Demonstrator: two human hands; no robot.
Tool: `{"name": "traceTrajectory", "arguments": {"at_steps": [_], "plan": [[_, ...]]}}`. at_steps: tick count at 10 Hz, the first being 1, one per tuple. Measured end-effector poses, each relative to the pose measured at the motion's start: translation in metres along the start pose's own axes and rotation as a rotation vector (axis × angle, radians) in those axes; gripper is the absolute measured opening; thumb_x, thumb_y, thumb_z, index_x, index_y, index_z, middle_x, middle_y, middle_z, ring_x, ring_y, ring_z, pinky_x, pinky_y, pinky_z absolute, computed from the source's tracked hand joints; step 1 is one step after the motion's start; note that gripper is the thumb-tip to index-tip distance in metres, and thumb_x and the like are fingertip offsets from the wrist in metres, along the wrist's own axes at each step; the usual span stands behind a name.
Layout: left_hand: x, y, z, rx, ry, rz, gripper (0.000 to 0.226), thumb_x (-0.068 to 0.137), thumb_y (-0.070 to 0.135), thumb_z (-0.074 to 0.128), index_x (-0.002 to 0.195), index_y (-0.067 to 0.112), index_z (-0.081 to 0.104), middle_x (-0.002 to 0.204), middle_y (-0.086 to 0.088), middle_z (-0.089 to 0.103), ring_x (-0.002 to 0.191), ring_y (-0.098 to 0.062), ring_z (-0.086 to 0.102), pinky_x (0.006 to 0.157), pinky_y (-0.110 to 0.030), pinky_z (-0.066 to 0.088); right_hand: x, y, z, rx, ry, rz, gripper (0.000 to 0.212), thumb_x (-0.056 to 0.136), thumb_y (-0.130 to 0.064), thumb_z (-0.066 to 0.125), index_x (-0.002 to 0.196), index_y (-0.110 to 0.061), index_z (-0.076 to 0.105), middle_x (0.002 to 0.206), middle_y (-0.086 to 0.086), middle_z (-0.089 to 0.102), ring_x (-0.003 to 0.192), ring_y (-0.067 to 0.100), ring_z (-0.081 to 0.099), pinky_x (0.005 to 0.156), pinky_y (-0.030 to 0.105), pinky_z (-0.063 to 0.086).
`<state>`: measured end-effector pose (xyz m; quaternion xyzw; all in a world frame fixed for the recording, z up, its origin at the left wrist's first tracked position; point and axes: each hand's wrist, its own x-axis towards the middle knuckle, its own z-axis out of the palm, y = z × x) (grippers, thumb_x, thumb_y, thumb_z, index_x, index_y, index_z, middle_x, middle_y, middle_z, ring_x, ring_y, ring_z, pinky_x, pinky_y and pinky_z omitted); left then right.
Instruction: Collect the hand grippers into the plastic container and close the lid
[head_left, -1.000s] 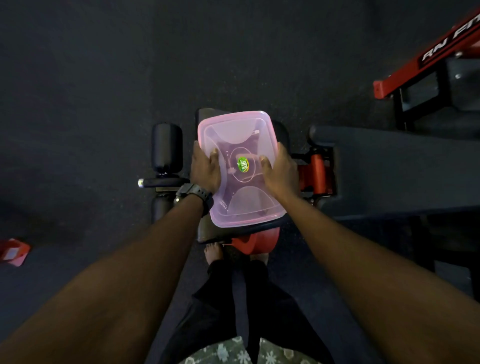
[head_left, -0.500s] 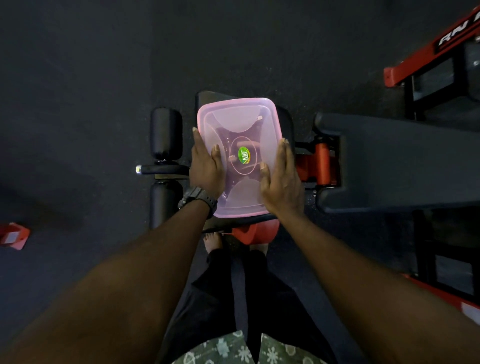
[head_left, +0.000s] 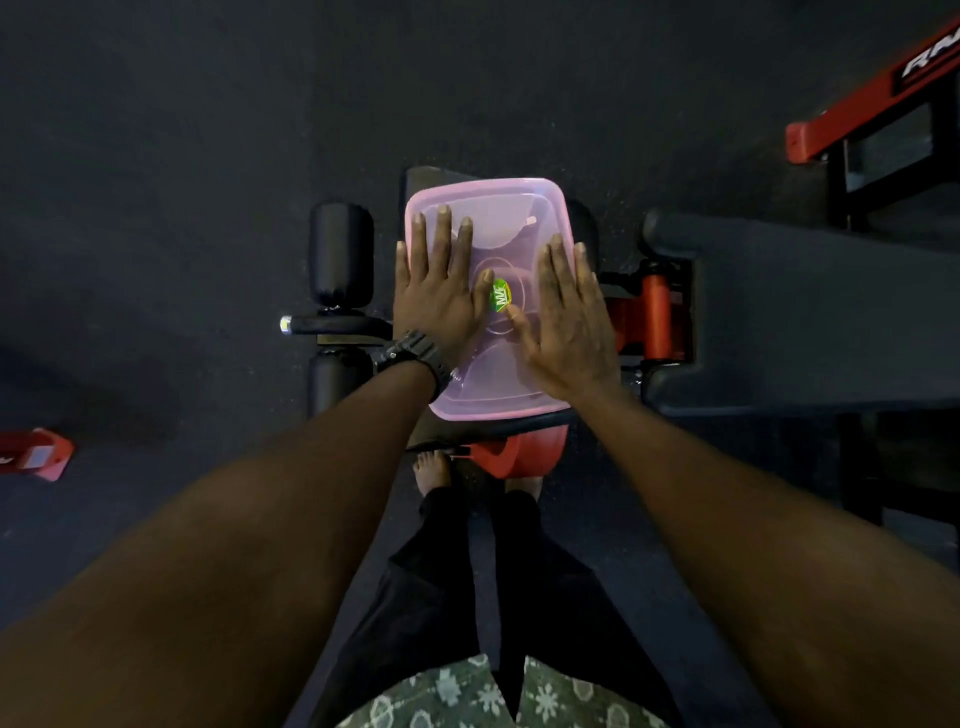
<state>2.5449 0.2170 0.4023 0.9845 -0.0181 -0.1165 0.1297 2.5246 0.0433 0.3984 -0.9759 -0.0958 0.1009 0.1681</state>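
Note:
A pink translucent plastic container with its lid on rests on a black padded seat. A green sticker marks the lid's middle. My left hand lies flat on the left half of the lid, fingers spread, a black watch on the wrist. My right hand lies flat on the right half, thumb touching the sticker. Faint shapes show through the lid; I cannot make out the hand grippers inside.
Black foam rollers on a bar stick out left of the seat. A black padded bench with red frame parts runs to the right. A red frame bar crosses the far right. My bare feet stand on dark floor below.
Both hands slid from gripping the container's sides up onto the lid and flattened out with fingers extended. The container has settled on the seat.

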Motion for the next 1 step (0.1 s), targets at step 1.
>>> {"name": "traceTrajectory", "arguments": {"at_steps": [1], "plan": [[0.0083, 0.0067, -0.0272, -0.335, 0.0, -0.156, 0.058, 0.105, 0.042, 0.034, 0.157, 0.017, 0.035, 0.169, -0.009, 0.023, 0.158, -0.03, 0.015, 0.127, -0.052, 0.008, 0.0042, -0.0046, -0.0116, 0.136, 0.028, 0.107, 0.072, 0.1, -0.055, 0.031, 0.156, -0.011, 0.023, 0.166, 0.009, 0.019, 0.153, 0.029, 0.013, 0.123, 0.047, 0.015]]}}
